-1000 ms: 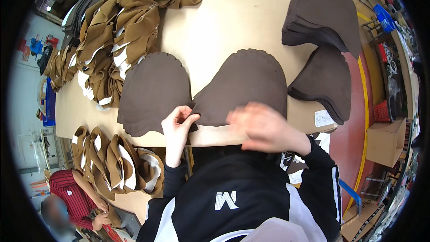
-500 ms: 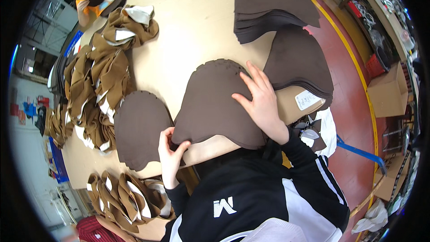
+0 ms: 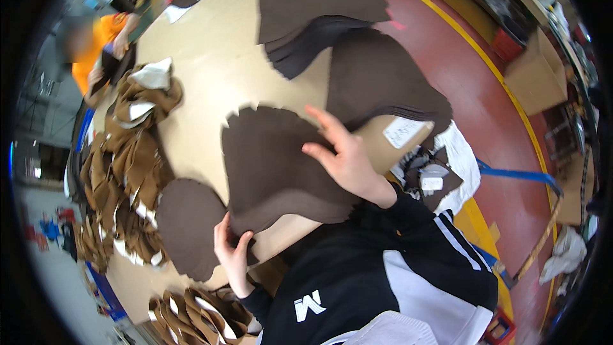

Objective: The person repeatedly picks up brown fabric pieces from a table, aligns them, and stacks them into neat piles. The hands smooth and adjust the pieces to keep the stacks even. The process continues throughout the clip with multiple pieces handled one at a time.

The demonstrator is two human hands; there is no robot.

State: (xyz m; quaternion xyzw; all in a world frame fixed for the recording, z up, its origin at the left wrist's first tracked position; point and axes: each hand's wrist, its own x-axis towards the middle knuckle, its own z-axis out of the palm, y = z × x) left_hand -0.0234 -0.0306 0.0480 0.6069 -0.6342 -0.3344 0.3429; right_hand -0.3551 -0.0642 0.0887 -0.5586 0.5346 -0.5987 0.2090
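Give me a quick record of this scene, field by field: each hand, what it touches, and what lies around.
left hand: pinches the near edge of the dark brown sheet
right hand: flat on the same sheet, fingers spread
surface: tan table
beside sheet: smaller brown piece
far side: dark sheet stacks
left edge: tan cut pieces
other person: orange sleeve, far left
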